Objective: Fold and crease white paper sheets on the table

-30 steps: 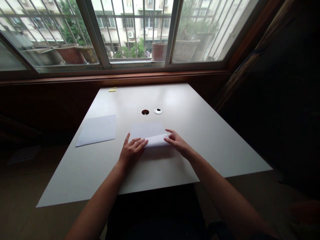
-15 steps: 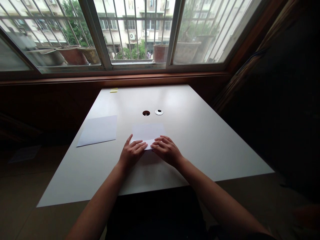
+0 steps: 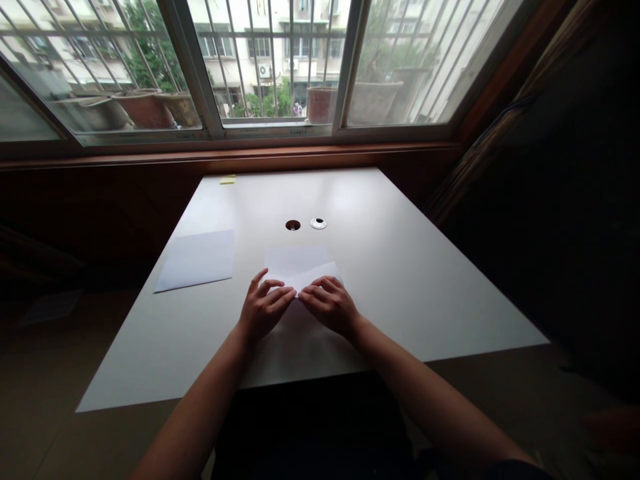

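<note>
A sheet of white paper (image 3: 297,259) lies on the white table in front of me, with its near part folded over. My left hand (image 3: 265,303) grips the folded edge at the left between thumb and fingers, its index finger raised. Close beside it, my right hand (image 3: 327,303) pinches the same near edge, and the fingertips of both hands almost meet. The folded flap's right end lifts a little above the right fingers. My fingers hide most of the fold.
Left of the hands lies a stack of white paper (image 3: 197,260). Beyond the sheet are a round hole (image 3: 293,225) in the table (image 3: 425,293) and a round white cover (image 3: 319,223). Yellow sticky notes (image 3: 228,179) sit at the far left edge, below a barred window.
My right hand has moved left along the folded edge, from the paper's right end to beside my left hand. The left hand stays nearly in place. The flap's right end now lifts.
</note>
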`<state>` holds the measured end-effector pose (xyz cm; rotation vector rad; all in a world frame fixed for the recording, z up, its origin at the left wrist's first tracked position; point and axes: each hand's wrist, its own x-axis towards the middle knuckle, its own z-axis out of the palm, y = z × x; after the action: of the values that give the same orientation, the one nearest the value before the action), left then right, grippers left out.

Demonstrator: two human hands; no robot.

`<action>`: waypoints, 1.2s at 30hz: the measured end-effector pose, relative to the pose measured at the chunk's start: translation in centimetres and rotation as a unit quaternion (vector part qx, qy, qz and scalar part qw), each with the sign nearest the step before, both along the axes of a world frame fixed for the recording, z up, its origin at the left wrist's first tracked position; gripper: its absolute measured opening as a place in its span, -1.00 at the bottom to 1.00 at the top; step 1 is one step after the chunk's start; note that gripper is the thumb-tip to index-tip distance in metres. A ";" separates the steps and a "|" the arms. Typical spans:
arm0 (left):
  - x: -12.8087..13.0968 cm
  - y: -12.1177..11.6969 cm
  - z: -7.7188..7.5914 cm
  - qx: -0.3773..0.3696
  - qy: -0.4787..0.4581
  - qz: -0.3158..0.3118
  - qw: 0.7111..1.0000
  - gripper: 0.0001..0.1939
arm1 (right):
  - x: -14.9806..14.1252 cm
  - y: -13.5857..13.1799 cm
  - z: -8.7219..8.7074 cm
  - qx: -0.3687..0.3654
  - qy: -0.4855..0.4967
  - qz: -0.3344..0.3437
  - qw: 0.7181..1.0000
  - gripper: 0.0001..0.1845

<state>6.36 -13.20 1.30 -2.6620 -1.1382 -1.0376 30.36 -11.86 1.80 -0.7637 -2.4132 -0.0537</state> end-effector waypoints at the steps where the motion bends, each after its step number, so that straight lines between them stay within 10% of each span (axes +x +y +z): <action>1: 0.0 0.0 0.0 0.004 0.001 0.000 1.000 -0.69 | 0.0 0.0 -0.1 0.003 -0.001 0.000 1.000 -0.71; 21: -1.0 0.4 0.1 0.083 -0.004 0.041 0.996 -0.72 | 9.6 0.9 0.1 0.022 0.008 -0.078 0.997 -0.76; 36: 0.1 0.0 0.2 0.101 0.027 0.031 0.994 -0.74 | 0.8 0.5 0.4 0.054 -0.010 -0.018 0.998 -0.84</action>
<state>6.42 -13.16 1.47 -2.4670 -1.0393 -1.0063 31.13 -11.39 2.19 -0.7591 -2.3944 -0.2052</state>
